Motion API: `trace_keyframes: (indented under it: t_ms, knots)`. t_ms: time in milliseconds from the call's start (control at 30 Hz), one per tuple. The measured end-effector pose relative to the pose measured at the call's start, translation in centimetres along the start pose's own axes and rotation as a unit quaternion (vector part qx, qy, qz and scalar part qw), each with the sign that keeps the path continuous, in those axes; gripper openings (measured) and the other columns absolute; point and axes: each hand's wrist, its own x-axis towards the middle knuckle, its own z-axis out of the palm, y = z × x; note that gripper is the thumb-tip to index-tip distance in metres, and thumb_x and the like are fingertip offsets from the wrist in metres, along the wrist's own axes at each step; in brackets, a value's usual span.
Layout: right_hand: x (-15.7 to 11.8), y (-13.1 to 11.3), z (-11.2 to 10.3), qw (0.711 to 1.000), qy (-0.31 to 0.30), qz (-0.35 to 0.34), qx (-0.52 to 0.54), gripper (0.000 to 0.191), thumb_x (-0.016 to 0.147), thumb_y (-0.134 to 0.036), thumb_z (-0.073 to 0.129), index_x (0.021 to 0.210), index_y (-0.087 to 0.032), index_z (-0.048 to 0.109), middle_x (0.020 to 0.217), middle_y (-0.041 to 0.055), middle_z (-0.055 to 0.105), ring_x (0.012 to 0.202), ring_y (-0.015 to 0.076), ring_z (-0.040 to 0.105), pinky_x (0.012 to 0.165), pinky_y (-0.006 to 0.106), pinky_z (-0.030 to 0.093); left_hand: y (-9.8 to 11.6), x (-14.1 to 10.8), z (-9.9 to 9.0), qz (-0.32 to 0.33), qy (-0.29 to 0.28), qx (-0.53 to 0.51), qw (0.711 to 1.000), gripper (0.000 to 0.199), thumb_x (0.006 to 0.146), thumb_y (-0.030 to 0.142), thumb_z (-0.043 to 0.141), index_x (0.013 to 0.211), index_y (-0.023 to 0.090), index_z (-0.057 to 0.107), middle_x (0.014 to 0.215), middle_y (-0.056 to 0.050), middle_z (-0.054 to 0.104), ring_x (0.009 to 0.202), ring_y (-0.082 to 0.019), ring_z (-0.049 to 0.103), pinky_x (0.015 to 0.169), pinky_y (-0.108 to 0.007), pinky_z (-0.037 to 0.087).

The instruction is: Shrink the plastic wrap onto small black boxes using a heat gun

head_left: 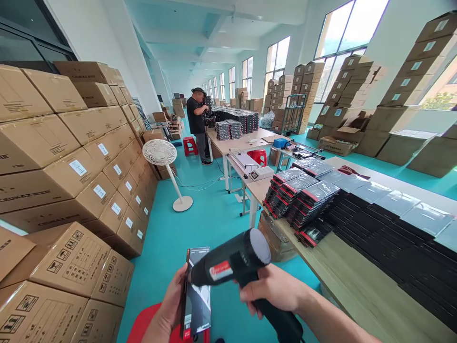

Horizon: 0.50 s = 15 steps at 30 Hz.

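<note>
At the bottom centre of the frame a black heat gun (233, 261) is gripped by the right hand (273, 289), whose fingers are wrapped around the handle; the barrel is aimed leftward. Just in front of the nozzle, a thin black packaged box (195, 295) wrapped in glossy film is held upright on edge by the left hand (170, 307), with the fingers curled behind it and the thumb laid along its near edge. The nozzle is seen close against the box's face; whether they touch cannot be told. Below both hands, at the bottom edge, part of a red stool (144, 326) is seen.

The left of the frame is filled by stacked cardboard cartons (71, 181). To the right, a wooden table (357, 290) is covered with rows of black boxes (374, 224) and a leaning pile of red-trimmed packages (302, 197). A white standing fan (160, 153) is placed on the teal floor (207, 224) in the middle. In the upper centre, farther back, another person (197, 121) in dark clothing is seen standing by a second table.
</note>
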Motion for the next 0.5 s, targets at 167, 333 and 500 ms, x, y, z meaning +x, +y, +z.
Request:
trace_keyframes:
  t_ms: [167,333,500]
  knots:
    - [-0.3,0.7,-0.4,0.998,0.047,0.007,-0.040,0.018,0.060,-0.020,0.065,0.077,-0.019,0.060,0.050,-0.0058,0.057,0.046,0.0131,0.052,0.043,0.024,0.043,0.4,-0.2,-0.2,0.000,0.007,0.006,1.000,0.050,0.089,0.053,0.060,0.108,0.008,0.072,0.080,-0.012,0.078,0.069,-0.026,0.073,0.067,-0.036,0.059]
    - [0.9,-0.1,-0.1,0.997,0.066,-0.012,0.044,0.034,0.065,-0.033,0.067,0.094,-0.016,0.060,0.068,-0.0002,0.065,0.055,0.0147,0.059,0.050,0.027,0.048,0.5,-0.6,-0.6,-0.011,0.050,0.050,0.997,0.046,0.087,0.047,0.067,0.111,0.008,0.071,0.090,-0.014,0.079,0.071,-0.024,0.074,0.067,-0.033,0.059]
    - [1.4,-1.2,0.6,0.992,0.102,-0.033,0.061,0.030,0.063,-0.027,0.069,0.090,-0.017,0.057,0.059,-0.0038,0.061,0.052,0.0132,0.055,0.048,0.026,0.046,0.8,-0.6,-0.9,-0.014,0.050,0.056,0.997,0.052,0.086,0.048,0.068,0.117,0.007,0.068,0.092,-0.014,0.079,0.075,-0.024,0.074,0.067,-0.033,0.059]
